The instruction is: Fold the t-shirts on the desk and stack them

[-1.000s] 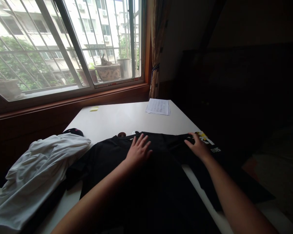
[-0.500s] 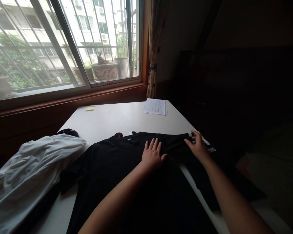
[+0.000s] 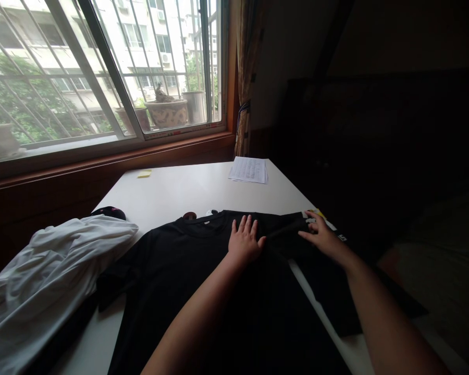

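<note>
A black T-shirt (image 3: 180, 271) lies spread over the white table (image 3: 187, 187), its neckline toward the far side. Flat on the shirt near its right shoulder rests my left hand (image 3: 245, 239), fingers stretched out. My right hand (image 3: 320, 234) is at the upper edge of the right sleeve, its fingers apart and bent over the cloth. Beside those fingers, white lettering and a bit of yellow show near the sleeve. The shirt's lower part is in deep shadow and runs out of view.
A crumpled white garment (image 3: 62, 260) lies at the left, with a dark cap-like item (image 3: 109, 212) behind it. Two round objects peek out behind the collar. Farther back are paper sheets (image 3: 249, 170) and yellow sticky notes (image 3: 144, 173). A barred window (image 3: 140, 78) stands beyond.
My right hand's thumb and fingers have spread and the hand has shifted slightly right and down along the sleeve. My left hand has moved a little toward the shirt's far edge, still flat.
</note>
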The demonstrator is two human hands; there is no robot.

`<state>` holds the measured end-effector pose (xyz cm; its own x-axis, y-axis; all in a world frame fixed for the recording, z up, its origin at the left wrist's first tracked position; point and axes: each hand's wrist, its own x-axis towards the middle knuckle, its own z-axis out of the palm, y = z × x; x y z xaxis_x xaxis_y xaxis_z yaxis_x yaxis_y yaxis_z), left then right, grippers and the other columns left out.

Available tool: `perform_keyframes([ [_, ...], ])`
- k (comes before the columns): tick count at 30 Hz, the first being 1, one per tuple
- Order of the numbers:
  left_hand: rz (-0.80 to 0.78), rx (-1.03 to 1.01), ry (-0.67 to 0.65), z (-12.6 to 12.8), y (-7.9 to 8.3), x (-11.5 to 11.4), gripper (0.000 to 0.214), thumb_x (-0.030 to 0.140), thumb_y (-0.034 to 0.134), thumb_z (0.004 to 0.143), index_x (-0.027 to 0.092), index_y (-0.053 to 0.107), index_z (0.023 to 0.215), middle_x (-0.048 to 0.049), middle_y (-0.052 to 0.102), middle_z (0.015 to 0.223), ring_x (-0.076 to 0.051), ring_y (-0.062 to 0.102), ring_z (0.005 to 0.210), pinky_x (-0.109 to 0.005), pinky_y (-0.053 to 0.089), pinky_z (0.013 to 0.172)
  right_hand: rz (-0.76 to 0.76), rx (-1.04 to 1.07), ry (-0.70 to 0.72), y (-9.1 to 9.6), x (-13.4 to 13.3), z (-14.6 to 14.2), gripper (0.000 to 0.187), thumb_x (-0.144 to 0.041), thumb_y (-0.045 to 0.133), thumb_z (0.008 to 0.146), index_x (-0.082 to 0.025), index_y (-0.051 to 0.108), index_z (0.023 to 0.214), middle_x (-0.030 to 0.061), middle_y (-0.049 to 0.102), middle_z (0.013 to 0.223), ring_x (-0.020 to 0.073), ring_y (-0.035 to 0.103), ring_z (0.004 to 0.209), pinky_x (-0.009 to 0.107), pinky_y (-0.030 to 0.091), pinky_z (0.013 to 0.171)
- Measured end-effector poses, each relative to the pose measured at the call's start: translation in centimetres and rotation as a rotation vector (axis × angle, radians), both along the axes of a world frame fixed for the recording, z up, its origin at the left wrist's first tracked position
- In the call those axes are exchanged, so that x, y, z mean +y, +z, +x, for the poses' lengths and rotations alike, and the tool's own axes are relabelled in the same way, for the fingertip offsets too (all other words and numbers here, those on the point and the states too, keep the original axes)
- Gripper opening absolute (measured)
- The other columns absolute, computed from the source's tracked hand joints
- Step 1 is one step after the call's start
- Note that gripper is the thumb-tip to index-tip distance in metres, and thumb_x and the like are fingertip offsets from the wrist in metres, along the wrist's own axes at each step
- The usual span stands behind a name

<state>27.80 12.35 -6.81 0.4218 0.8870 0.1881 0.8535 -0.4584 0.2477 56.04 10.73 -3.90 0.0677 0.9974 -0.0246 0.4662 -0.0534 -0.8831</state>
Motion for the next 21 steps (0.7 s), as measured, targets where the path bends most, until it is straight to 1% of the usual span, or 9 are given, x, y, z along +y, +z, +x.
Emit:
perform_keyframes([
  [4, 0.010, 0.019, 0.008, 0.0, 0.0, -0.1, 0.070, 0.057, 0.025, 0.104, 0.016, 0.034, 0.159, -0.0097, 0.025, 0.169, -0.027, 0.014, 0.158, -0.054, 0.010, 0.128, 0.106, -0.043, -0.012, 0.1, 0.2, -0.3, 0.079, -0.049, 0.070, 0.084, -0.032, 0.033, 0.152, 0.0041, 0.064, 0.102, 0.0239, 0.069, 0.089, 0.041, 0.061, 0.079],
  [8, 0.039, 0.033, 0.011, 0.0, 0.0, -0.1, 0.067, 0.053, 0.025, 0.105, 0.014, 0.035, 0.159, -0.0105, 0.026, 0.168, -0.027, 0.015, 0.158, -0.054, 0.012, 0.128, 0.262, -0.073, -0.031, 1.3, -0.1, -1.7, 0.072, -0.051, 0.070, 0.084, -0.033, 0.043, 0.147, 0.0041, 0.058, 0.107, 0.0226, 0.065, 0.096, 0.041, 0.059, 0.089],
  [10, 0.048, 0.042, 0.016, 0.1, 0.0, -0.1, 0.066, 0.051, 0.024, 0.105, 0.014, 0.035, 0.159, -0.0106, 0.026, 0.168, -0.026, 0.016, 0.158, -0.054, 0.013, 0.127, 0.284, -0.034, 0.004, 2.2, -0.6, -3.0, 0.069, -0.051, 0.068, 0.086, -0.035, 0.043, 0.148, 0.0037, 0.058, 0.110, 0.0223, 0.065, 0.099, 0.041, 0.058, 0.092],
  [13, 0.052, 0.055, 0.019, 0.2, 0.0, -0.1, 0.067, 0.052, 0.025, 0.105, 0.013, 0.035, 0.159, -0.0108, 0.026, 0.168, -0.026, 0.016, 0.157, -0.055, 0.013, 0.127, 0.274, 0.065, 0.058, 3.4, -1.5, -5.4, 0.064, -0.050, 0.068, 0.088, -0.039, 0.043, 0.147, 0.0042, 0.059, 0.120, 0.0242, 0.065, 0.107, 0.042, 0.057, 0.095],
  [15, 0.052, 0.062, 0.019, 0.2, 0.0, -0.1, 0.068, 0.053, 0.025, 0.105, 0.013, 0.034, 0.159, -0.0114, 0.026, 0.168, -0.027, 0.016, 0.157, -0.055, 0.013, 0.127, 0.266, 0.112, 0.108, 4.0, -2.2, -7.1, 0.063, -0.048, 0.070, 0.088, -0.039, 0.045, 0.145, 0.0048, 0.061, 0.123, 0.0258, 0.064, 0.112, 0.044, 0.056, 0.097],
  [16, 0.051, 0.067, 0.021, 0.2, 0.1, -0.1, 0.068, 0.052, 0.026, 0.105, 0.012, 0.034, 0.159, -0.0119, 0.025, 0.168, -0.027, 0.016, 0.157, -0.055, 0.013, 0.127, 0.261, 0.142, 0.150, 4.2, -2.5, -7.9, 0.063, -0.047, 0.071, 0.088, -0.039, 0.045, 0.145, 0.0049, 0.062, 0.121, 0.0259, 0.065, 0.111, 0.045, 0.056, 0.097],
  [19, 0.017, 0.094, -0.016, -0.1, 0.3, 0.0, 0.068, 0.048, 0.034, 0.104, 0.011, 0.030, 0.160, -0.0137, 0.020, 0.170, -0.030, 0.013, 0.158, -0.056, 0.012, 0.127, 0.221, 0.297, 0.326, 4.4, -3.1, -9.6, 0.065, -0.046, 0.066, 0.092, -0.035, 0.038, 0.149, 0.0045, 0.067, 0.108, 0.0237, 0.070, 0.094, 0.047, 0.058, 0.090],
  [21, -0.052, 0.068, -0.067, -0.5, 0.6, 0.3, 0.067, 0.042, 0.043, 0.102, 0.012, 0.030, 0.160, -0.0128, 0.017, 0.170, -0.031, 0.011, 0.158, -0.056, 0.011, 0.127, 0.194, 0.390, 0.397, 4.4, -3.2, -10.0, 0.063, -0.046, 0.060, 0.096, -0.032, 0.034, 0.151, 0.0047, 0.069, 0.103, 0.0224, 0.071, 0.083, 0.047, 0.059, 0.085],
])
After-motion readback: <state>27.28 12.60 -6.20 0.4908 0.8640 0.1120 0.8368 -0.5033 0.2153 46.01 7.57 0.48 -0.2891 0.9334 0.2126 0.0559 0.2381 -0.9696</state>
